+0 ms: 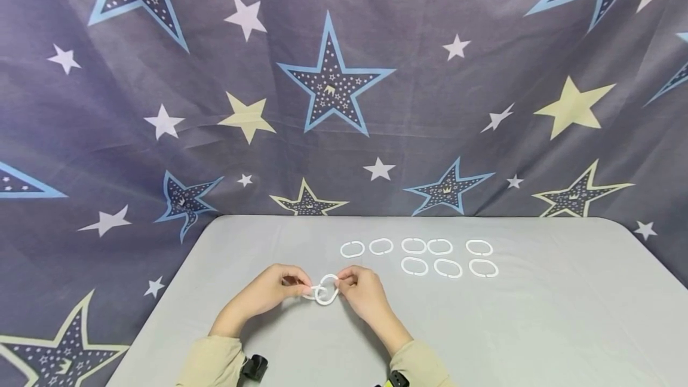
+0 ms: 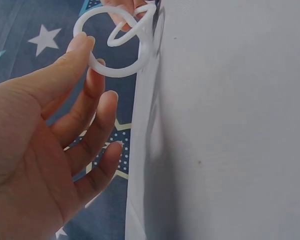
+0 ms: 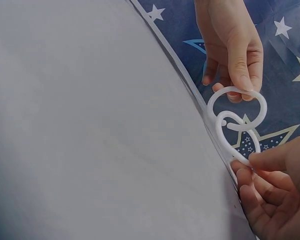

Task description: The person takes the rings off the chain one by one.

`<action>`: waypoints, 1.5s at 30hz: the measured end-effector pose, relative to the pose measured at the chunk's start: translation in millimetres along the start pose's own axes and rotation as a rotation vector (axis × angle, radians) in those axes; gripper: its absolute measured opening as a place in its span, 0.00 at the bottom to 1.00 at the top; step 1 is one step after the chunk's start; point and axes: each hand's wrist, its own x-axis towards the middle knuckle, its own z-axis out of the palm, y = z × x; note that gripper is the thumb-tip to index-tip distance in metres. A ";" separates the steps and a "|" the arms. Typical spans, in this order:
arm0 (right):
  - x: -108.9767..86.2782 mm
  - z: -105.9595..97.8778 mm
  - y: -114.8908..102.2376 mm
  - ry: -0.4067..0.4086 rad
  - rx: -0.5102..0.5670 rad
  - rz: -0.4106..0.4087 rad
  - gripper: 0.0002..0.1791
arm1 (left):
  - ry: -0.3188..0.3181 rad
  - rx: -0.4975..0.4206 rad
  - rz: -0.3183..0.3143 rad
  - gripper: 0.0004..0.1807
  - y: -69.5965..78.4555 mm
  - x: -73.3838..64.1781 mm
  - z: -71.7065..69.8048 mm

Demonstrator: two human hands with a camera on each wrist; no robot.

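Two white plastic oval link rings hang together, one looped through the other, just above the table. My left hand pinches one link ring between thumb and index finger; its other fingers are spread and loosely bent. Opposite it, my right hand pinches the second link ring with thumb and fingertips. In the right wrist view a gap in the upper ring shows near where the two cross.
Several more white link rings lie in two loose rows towards the back of the table, among them a front one and a far right one. The grey-covered table meets a star-patterned curtain behind.
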 end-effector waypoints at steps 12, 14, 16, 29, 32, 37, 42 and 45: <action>1.1 0.1 0.6 0.000 0.012 0.013 0.03 | 0.051 0.022 -0.002 0.06 -1.6 2.1 0.1; 0.9 0.1 0.6 -0.001 0.010 0.013 0.03 | 0.061 0.022 -0.002 0.06 -2.3 2.1 0.0; 0.7 0.0 0.7 -0.004 0.010 0.014 0.03 | 0.072 0.022 -0.001 0.06 -2.7 2.0 0.1; 0.3 -1.4 0.0 -0.018 0.017 0.016 0.03 | 0.137 0.061 -0.043 0.07 -2.3 2.0 0.1; 0.5 -1.4 0.1 -0.019 0.018 0.013 0.03 | 0.149 0.063 -0.040 0.07 -2.9 1.5 -0.8; 0.4 -1.3 0.3 -0.024 0.018 0.001 0.04 | 0.154 0.065 -0.040 0.08 -4.0 1.5 -1.8; 0.3 -1.2 0.9 -0.031 0.001 -0.018 0.04 | 0.156 0.064 -0.045 0.08 -4.8 1.5 -1.9; 0.5 -0.9 1.8 -0.032 0.000 -0.021 0.04 | 0.160 0.067 -0.054 0.08 -5.1 1.0 -1.4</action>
